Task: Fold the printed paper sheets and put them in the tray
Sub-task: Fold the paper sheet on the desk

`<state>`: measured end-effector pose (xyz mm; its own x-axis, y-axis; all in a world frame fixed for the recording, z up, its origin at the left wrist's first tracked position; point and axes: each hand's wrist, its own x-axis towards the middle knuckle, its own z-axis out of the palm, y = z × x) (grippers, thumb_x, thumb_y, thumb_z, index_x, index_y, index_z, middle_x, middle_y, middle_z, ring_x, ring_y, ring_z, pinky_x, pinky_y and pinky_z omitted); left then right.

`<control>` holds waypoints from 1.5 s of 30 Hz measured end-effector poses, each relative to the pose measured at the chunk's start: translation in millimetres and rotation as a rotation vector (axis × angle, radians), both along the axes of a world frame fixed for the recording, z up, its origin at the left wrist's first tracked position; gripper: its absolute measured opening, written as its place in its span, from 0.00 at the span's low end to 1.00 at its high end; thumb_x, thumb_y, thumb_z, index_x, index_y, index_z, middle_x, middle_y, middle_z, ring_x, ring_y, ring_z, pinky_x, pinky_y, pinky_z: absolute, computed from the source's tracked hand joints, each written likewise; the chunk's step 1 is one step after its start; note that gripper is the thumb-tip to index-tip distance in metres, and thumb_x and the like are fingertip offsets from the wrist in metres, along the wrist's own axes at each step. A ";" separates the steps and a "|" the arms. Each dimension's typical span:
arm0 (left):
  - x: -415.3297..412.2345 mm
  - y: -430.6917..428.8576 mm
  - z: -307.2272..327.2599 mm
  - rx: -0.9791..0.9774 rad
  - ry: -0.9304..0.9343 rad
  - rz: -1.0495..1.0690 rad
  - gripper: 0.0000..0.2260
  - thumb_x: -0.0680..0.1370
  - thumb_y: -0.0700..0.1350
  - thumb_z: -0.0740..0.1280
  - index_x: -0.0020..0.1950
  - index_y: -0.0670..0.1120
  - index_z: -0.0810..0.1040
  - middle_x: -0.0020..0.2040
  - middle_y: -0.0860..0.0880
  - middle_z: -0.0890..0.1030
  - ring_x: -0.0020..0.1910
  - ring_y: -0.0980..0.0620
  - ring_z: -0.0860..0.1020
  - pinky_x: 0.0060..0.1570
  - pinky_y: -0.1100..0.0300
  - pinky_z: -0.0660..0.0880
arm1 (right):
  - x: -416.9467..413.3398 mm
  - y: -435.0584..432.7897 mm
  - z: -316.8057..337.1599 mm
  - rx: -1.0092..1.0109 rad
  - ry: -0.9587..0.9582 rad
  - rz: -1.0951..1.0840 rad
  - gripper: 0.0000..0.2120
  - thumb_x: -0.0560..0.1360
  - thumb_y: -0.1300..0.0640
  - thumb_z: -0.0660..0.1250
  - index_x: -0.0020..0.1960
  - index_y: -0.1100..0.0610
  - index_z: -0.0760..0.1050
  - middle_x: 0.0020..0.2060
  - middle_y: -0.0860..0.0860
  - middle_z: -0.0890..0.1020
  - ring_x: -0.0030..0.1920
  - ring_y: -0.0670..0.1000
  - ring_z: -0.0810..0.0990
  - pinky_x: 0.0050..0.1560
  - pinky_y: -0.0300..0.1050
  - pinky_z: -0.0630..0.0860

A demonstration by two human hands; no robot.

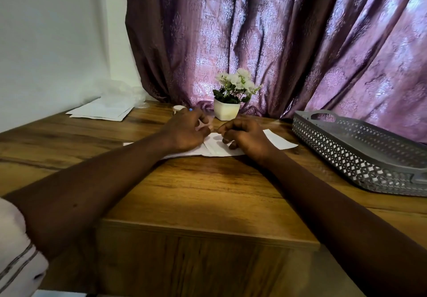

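A white paper sheet [280, 141] lies flat on the wooden table [208, 192] in the middle, partly under both hands. My left hand [187, 132] pinches the sheet's far edge near the centre with curled fingers. My right hand [245, 138] rests on the sheet beside it, fingertips pressing and gripping the same edge. A fold or crease shows between the hands. The grey perforated tray [360, 155] stands at the right of the table; nothing shows inside from this angle. A stack of more white sheets [101, 111] lies at the far left.
A small white pot with white flowers [227, 109] stands just behind the hands. A small round white container [179, 109] sits behind my left hand. A purple curtain hangs at the back, with a white wall on the left. The table's front edge is close to me.
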<state>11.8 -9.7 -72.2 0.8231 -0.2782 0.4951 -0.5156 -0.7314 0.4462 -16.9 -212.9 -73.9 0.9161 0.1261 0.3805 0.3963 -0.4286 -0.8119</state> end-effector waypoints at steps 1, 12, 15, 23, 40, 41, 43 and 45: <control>-2.3 3.0 7.7 0.086 0.026 0.008 0.15 0.77 0.63 0.66 0.54 0.54 0.78 0.52 0.47 0.80 0.51 0.47 0.79 0.52 0.51 0.76 | -0.5 -1.0 0.4 0.045 -0.018 -0.018 0.08 0.75 0.62 0.68 0.45 0.52 0.85 0.44 0.49 0.87 0.46 0.49 0.84 0.47 0.46 0.79; -18.1 81.9 43.6 0.402 0.518 0.149 0.49 0.41 0.83 0.69 0.47 0.47 0.82 0.48 0.48 0.83 0.51 0.48 0.80 0.50 0.52 0.75 | -4.6 9.4 3.2 -0.805 0.159 -0.107 0.28 0.84 0.34 0.51 0.81 0.41 0.62 0.83 0.48 0.59 0.82 0.54 0.58 0.80 0.58 0.54; -16.3 77.2 38.6 0.341 0.461 0.128 0.30 0.60 0.73 0.75 0.43 0.49 0.78 0.42 0.49 0.79 0.44 0.50 0.76 0.45 0.55 0.70 | -8.2 10.3 4.7 -0.813 0.167 -0.094 0.29 0.84 0.34 0.49 0.81 0.42 0.61 0.83 0.48 0.59 0.82 0.54 0.57 0.80 0.59 0.54; -8.1 38.6 13.6 -0.184 0.203 0.085 0.10 0.71 0.49 0.80 0.44 0.47 0.82 0.47 0.47 0.85 0.44 0.53 0.79 0.47 0.58 0.75 | -11.2 12.5 5.8 -0.807 0.104 -0.027 0.27 0.84 0.33 0.48 0.79 0.39 0.65 0.81 0.46 0.63 0.81 0.54 0.61 0.79 0.59 0.55; -17.9 40.2 22.6 -0.576 0.501 0.078 0.17 0.72 0.37 0.79 0.59 0.38 0.83 0.58 0.45 0.82 0.51 0.51 0.80 0.55 0.60 0.77 | -9.9 16.4 2.8 -0.955 0.083 -0.035 0.34 0.79 0.26 0.47 0.82 0.38 0.55 0.83 0.48 0.57 0.82 0.58 0.56 0.77 0.64 0.53; -16.9 37.1 22.0 -0.587 0.488 0.100 0.16 0.72 0.41 0.79 0.57 0.37 0.83 0.55 0.46 0.83 0.50 0.51 0.79 0.54 0.60 0.76 | -10.4 16.5 2.7 -0.959 0.074 -0.033 0.35 0.79 0.25 0.47 0.82 0.38 0.56 0.83 0.48 0.58 0.81 0.58 0.56 0.77 0.64 0.54; -16.4 33.8 21.5 -0.595 0.502 0.126 0.18 0.69 0.46 0.82 0.52 0.37 0.83 0.49 0.49 0.83 0.48 0.52 0.79 0.51 0.59 0.76 | -11.1 17.3 2.6 -0.947 0.049 -0.024 0.35 0.78 0.25 0.49 0.82 0.38 0.57 0.83 0.47 0.59 0.81 0.58 0.57 0.77 0.64 0.55; -20.6 31.6 22.1 -0.610 0.508 0.111 0.14 0.67 0.41 0.83 0.47 0.41 0.83 0.44 0.50 0.83 0.46 0.52 0.80 0.49 0.58 0.78 | -12.4 17.5 2.7 -0.868 0.040 0.004 0.35 0.78 0.25 0.51 0.81 0.38 0.59 0.82 0.47 0.61 0.81 0.56 0.59 0.78 0.63 0.56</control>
